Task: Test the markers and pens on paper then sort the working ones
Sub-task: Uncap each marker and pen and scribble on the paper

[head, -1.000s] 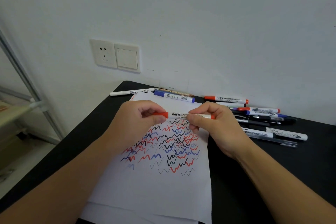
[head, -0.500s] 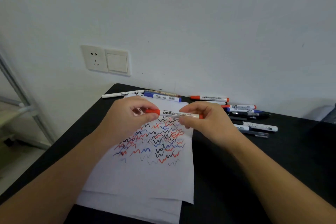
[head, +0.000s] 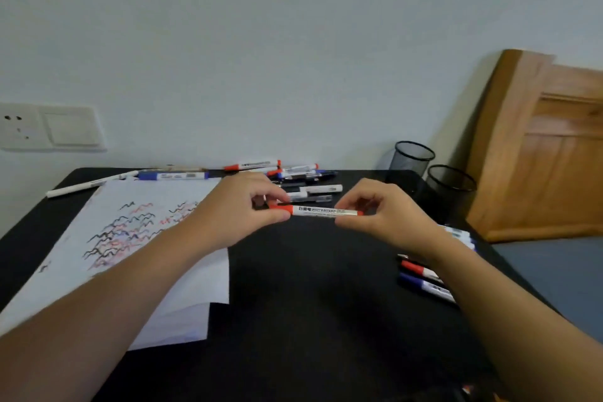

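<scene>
Left of the black mesh cups (head: 413, 158), the left hand (head: 238, 209) is pinching the red cap of a whiteboard marker (head: 318, 210), held level above the black table (head: 310, 287). Further right, the right hand (head: 388, 215) is pinching the marker's tail beside those cups. Light, stiff and smooth-barrelled, it is likely best gripped at both ends.

A plain pale wall (head: 293, 42) rises behind the black worktop (head: 310, 287), carrying a white socket and switch plate (head: 49, 127) at left. A wooden panel (head: 548, 153), possibly a door, leans at right above grey floor (head: 554, 271).
</scene>
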